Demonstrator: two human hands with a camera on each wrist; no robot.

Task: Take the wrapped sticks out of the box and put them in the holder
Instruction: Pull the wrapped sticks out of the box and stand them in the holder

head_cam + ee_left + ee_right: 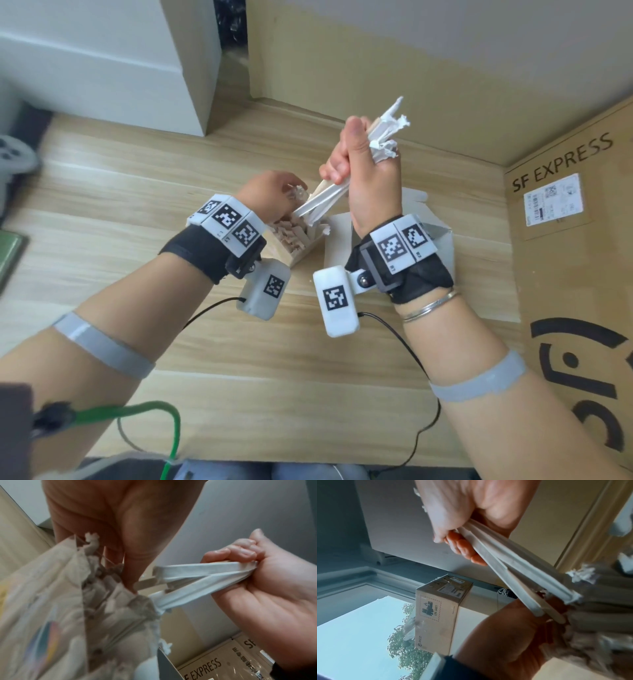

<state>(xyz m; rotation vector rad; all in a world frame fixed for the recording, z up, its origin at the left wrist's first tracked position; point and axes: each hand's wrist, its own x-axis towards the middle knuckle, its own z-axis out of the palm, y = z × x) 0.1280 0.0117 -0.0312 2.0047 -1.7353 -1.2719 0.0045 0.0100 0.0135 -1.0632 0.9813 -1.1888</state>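
Left hand: left hand (270, 195) reaches down at the top of the holder (297, 249), its fingers (130, 566) pointing into the paper ends of the sticks there; whether they pinch anything cannot be told.
Holder: wooden holder stands on the tabletop (102, 192) between the two wrists, packed with wrapped sticks whose torn paper tips stick up; seen from the left wrist it is a blurred mass of wrappers (118, 609).
Bundle: bundle of wrapped sticks (329, 200) slants from the holder's top up to the right, its lower ends just at the holder's mouth, one bare wooden stick end (553, 613) showing among the white wrappers.
Right hand: right hand (366, 171) is raised above the holder, fingers (462, 545) curled tight round the middle of the bundle, crumpled paper ends poking out above the fist.
Box: white box (442, 240) lies open on the tabletop just behind the right wrist.
Carton: brown SF EXPRESS carton (579, 260) stands at the far right.
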